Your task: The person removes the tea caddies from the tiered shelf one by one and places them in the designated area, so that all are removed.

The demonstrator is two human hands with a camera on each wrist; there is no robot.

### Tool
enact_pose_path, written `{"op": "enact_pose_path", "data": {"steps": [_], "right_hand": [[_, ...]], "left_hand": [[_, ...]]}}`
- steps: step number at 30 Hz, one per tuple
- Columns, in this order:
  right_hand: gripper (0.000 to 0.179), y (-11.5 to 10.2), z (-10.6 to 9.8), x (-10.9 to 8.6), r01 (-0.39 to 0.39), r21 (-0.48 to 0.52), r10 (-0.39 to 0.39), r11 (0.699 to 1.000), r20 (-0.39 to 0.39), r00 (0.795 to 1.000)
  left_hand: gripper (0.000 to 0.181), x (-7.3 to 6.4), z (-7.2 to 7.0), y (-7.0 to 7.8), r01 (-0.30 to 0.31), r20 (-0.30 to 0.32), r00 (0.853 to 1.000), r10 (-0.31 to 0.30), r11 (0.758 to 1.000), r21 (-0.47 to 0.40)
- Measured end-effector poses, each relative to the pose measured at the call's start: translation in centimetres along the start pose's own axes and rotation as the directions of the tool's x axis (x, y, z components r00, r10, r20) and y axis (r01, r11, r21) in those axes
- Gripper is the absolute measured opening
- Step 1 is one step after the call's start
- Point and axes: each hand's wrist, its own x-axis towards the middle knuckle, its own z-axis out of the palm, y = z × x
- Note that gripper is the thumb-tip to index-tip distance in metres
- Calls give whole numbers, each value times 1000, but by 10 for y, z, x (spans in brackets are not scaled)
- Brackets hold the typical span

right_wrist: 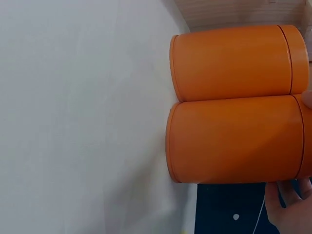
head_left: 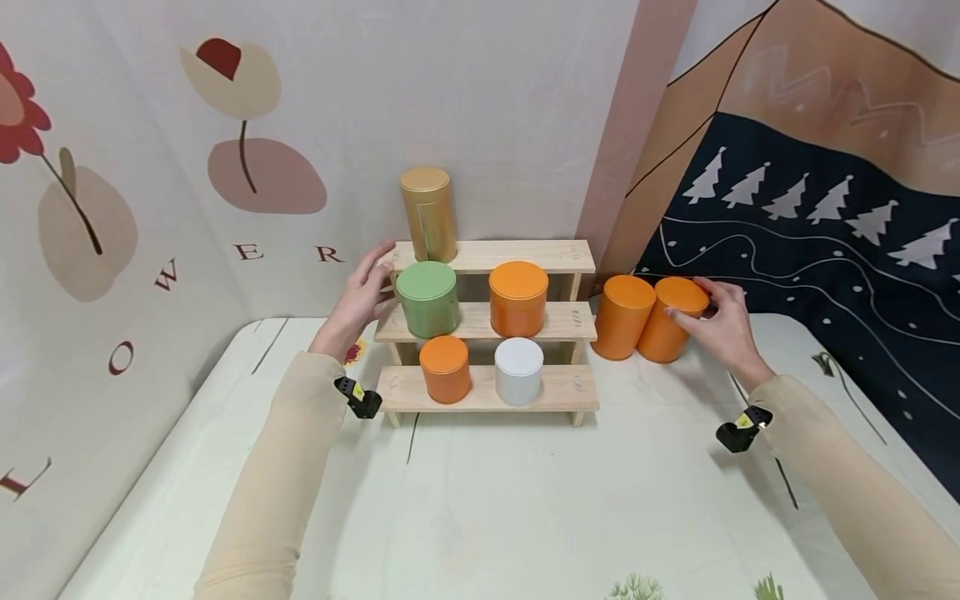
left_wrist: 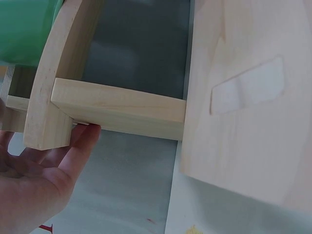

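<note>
A wooden three-step stand [head_left: 483,398] is set at the back of the table. My left hand [head_left: 358,298] is at its left side, fingers fairly straight; in the left wrist view the fingertips touch the wooden frame [left_wrist: 122,109]. Two tall orange canisters stand side by side on the cloth, right of the stand. My right hand [head_left: 723,327] holds the right orange canister [head_left: 666,333] near its lid, thumb in front and fingers behind. The left orange canister [head_left: 622,321] touches it, as the right wrist view also shows. Part of the thumb is cut off there.
A gold canister [head_left: 430,217] is on the top step. The middle step bears a green tin [head_left: 427,300] and an orange tin [head_left: 517,300]. A smaller orange tin [head_left: 446,371] and a white tin [head_left: 519,372] are on the lowest step. Printed cloth hangs behind.
</note>
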Motion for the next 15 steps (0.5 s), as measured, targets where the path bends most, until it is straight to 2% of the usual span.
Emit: {"op": "enact_pose_path", "data": {"steps": [3,7,11,15], "right_hand": [[75,3,-1,1,6,29,-7,1000,23,1000],[79,17,-1,7,5,93,-8,996,29,1000],[79,19,-4,11,18,94,-18,995,5,1000],[74,1,-11,9,50,54,-50,997,-2,999]], "left_hand": [[50,6,-3,-8,-5,-6,1000,6,1000,10],[49,7,-3,-10,-6,-10,1000,6,1000,13],[50,1,0,-1,6,-5,1000,-6,1000,6],[51,-11,4,12,10,4,1000,-10,1000,9]]}}
